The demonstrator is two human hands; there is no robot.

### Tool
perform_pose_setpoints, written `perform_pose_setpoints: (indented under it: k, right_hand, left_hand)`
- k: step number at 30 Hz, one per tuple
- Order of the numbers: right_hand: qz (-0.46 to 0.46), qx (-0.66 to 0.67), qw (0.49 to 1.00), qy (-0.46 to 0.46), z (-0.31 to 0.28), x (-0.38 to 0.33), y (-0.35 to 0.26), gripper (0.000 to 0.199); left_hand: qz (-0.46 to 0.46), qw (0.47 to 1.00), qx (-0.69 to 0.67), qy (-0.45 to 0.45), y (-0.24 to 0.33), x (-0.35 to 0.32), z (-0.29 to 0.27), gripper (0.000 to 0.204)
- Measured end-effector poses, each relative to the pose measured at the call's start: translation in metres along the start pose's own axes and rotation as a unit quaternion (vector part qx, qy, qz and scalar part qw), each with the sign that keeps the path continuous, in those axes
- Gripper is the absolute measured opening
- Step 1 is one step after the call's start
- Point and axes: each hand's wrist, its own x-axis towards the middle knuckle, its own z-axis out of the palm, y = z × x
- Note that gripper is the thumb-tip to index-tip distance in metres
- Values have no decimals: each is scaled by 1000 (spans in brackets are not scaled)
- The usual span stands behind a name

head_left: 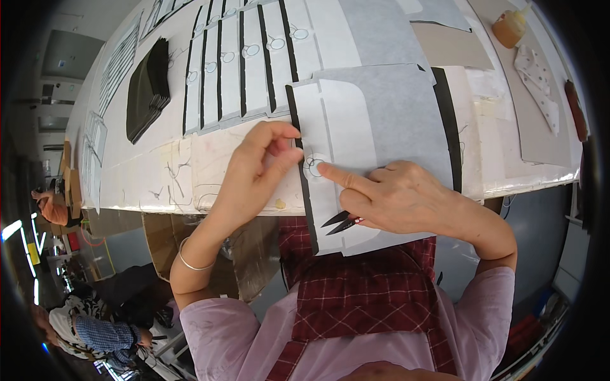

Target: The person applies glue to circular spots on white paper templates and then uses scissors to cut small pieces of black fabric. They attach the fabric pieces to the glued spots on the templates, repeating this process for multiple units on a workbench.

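A pale grey panel [406,127] with a black strip [309,209] down its left edge lies in front of me, its near end over the table edge. A small clear round patch with a thin dark loop [314,166] sits on its white band. The index fingertip of my right hand [397,197] presses on that patch. The other fingers close around thread snips [342,223], whose dark blades point left. My left hand [257,168] is curled at the black strip, thumb and finger near its edge; what they pinch, if anything, cannot be made out.
Several similar panels with round patches [251,50] lie overlapped beyond my left hand. A stack of dark pieces [147,89] is at left. At far right are an amber bottle [510,28] and a spotted cloth [535,82]. Another person [95,333] is at lower left.
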Motion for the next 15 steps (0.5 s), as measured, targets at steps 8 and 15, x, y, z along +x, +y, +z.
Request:
perform_pose_setpoints:
  k: [8, 15]
  right_hand:
    - [-3, 3, 1000, -5, -1, 0, 1, 24]
    - [6, 0, 1000, -5, 1, -2, 1, 23]
  left_hand:
    - [13, 993, 115, -1, 6, 1, -2, 7]
    - [37, 956, 273, 101, 0, -10, -35, 17]
